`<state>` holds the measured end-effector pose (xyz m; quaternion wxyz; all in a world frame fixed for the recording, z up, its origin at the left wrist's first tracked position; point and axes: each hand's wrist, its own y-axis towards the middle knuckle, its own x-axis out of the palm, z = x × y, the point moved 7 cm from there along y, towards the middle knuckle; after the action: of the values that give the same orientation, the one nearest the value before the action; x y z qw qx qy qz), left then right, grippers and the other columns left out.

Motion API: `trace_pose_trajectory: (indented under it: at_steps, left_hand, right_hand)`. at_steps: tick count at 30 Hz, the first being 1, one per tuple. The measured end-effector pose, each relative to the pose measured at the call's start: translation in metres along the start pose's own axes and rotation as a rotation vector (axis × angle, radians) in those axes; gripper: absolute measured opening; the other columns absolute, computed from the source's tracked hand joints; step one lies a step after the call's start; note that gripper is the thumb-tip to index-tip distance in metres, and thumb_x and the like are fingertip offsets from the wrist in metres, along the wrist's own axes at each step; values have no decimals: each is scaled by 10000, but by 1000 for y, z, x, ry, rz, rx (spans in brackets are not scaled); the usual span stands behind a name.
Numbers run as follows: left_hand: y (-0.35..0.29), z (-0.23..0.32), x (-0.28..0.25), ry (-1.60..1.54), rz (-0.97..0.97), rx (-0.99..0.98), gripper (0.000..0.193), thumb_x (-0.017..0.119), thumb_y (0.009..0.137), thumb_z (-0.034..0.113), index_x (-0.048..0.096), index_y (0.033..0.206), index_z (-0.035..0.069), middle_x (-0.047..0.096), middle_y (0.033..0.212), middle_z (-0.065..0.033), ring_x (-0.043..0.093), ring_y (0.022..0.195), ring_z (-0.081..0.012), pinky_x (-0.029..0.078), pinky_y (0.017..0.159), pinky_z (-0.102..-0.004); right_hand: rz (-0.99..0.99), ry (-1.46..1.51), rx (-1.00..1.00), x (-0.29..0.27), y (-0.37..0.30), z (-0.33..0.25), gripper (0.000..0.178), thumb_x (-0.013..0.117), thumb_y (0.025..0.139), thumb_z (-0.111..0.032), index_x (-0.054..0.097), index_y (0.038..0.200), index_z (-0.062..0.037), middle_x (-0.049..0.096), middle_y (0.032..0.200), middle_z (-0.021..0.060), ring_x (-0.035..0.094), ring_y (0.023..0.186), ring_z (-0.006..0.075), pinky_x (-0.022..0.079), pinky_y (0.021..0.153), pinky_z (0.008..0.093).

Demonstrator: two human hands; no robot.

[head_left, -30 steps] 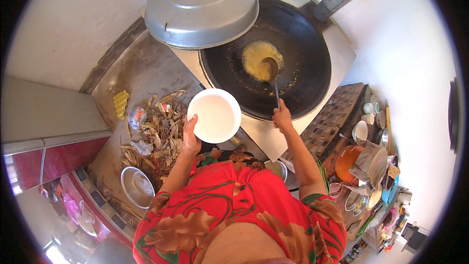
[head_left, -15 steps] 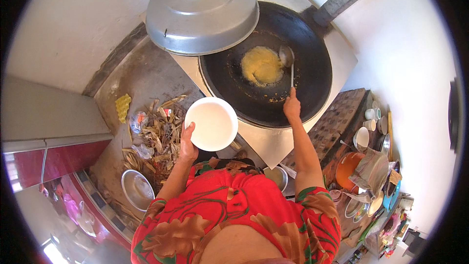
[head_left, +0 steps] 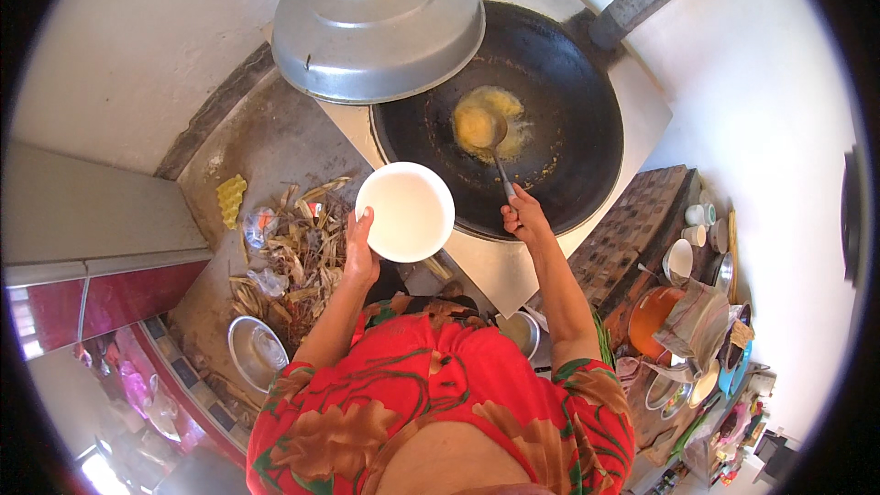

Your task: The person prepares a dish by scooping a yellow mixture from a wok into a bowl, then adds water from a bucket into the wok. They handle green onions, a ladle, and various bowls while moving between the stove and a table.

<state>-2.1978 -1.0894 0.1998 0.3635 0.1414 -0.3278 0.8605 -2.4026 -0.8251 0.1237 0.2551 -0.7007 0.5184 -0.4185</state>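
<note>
My left hand [head_left: 361,247] grips a white bowl [head_left: 405,211] by its left rim, the thumb over the edge. The bowl is beside the near left edge of a big black wok [head_left: 582,128], and no food shows inside it. My right hand [head_left: 525,215] is closed around the handle of a metal ladle [head_left: 498,134], whose head rests in a yellow, egg-like mass [head_left: 471,126] left of the wok's middle. Shiny liquid surrounds that mass, and small yellow crumbs stick to the wok's wall. A large domed metal lid [head_left: 376,32] overlaps the wok's far left rim.
The wok sits in a pale tiled stove top [head_left: 500,275]. Dry husks [head_left: 298,266] and a metal basin [head_left: 257,353] lie on the floor at left. To the right, a wooden surface holds bowls and an orange basin [head_left: 653,321]. A grey pipe [head_left: 642,5] stands behind the wok.
My right hand has drawn the ladle left and nearer, from the yellow mass's right edge into it. The mass has become smaller and more gathered. The bowl has shifted slightly up and right.
</note>
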Motion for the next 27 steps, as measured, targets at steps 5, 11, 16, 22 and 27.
trace_pose_trajectory:
  at_steps: [5, 11, 16, 22, 27]
  left_hand:
    - [8, 11, 26, 71, 15, -5, 623, 553, 890, 469, 379, 1294, 28, 528, 1159, -129, 539, 1073, -218, 447, 891, -350]
    - [36, 3, 50, 219, 20, -84, 704, 550, 867, 526, 331, 1322, 36, 535, 1148, -151, 620, 950, -227, 532, 736, -375]
    - [59, -11, 73, 159, 34, -129, 739, 597, 854, 489, 293, 1318, 0, 522, 1137, -198, 625, 954, -276, 591, 659, -404]
    - [95, -27, 97, 172, -8, -98, 678, 554, 868, 527, 350, 1270, 22, 526, 1152, -177, 631, 949, -269, 583, 686, -446]
    - [99, -14, 124, 124, -93, -56, 670, 495, 886, 571, 361, 1247, 23, 562, 1136, -171, 642, 967, -270, 581, 703, -480]
  right_hand:
    - [-180, 245, 141, 9, -30, 6, 426, 453, 964, -122, 365, 1371, -210, 506, 723, 93, 369, 476, 60, 311, 383, 184]
    - [-213, 141, 20, 1, -93, -9, 404, 476, 959, -145, 422, 1352, -220, 514, 734, 90, 354, 459, 59, 295, 371, 174]
    - [-243, 28, -99, 18, -160, -36, 565, 561, 933, -185, 318, 1442, -219, 491, 738, 66, 326, 440, 38, 269, 349, 166]
    - [-209, -132, -218, 33, -209, -51, 677, 595, 887, -100, 263, 1470, -190, 497, 696, 29, 350, 421, 39, 285, 347, 175]
    - [-138, -287, -334, 33, -224, -46, 702, 589, 866, -55, 258, 1473, -174, 503, 654, 8, 378, 419, 42, 292, 347, 186]
